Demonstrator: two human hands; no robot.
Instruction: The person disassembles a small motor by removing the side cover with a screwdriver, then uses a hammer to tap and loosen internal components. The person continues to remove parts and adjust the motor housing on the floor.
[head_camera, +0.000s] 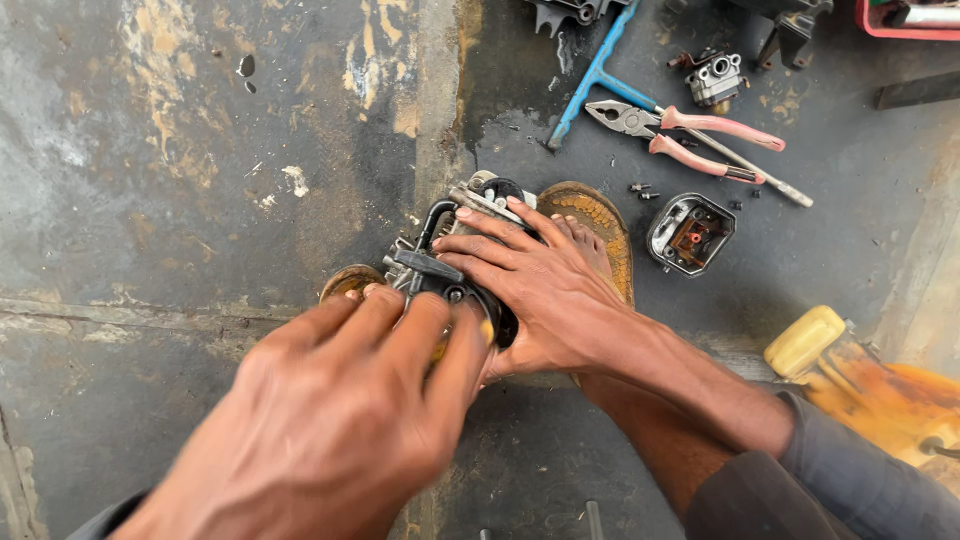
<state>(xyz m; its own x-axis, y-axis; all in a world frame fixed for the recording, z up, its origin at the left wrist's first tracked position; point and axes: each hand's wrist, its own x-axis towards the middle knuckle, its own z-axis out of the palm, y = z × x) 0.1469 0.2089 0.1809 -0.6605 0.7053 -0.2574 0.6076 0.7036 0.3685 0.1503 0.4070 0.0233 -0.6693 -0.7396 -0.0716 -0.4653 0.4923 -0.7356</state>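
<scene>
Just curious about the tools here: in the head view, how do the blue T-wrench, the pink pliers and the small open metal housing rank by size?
1. Blue T-wrench, longest.
2. Pink pliers, somewhat shorter.
3. Metal housing, smallest.
All lie on the floor at similar distance.

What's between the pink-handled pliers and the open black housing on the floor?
Head view: two small loose screws on dark oily floor, between the pliers and the housing. Otherwise bare.

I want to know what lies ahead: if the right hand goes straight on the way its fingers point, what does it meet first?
The right hand points up-left over the small engine part. Beyond it, the way looks free: only stained concrete floor, though depth is unclear.
</scene>
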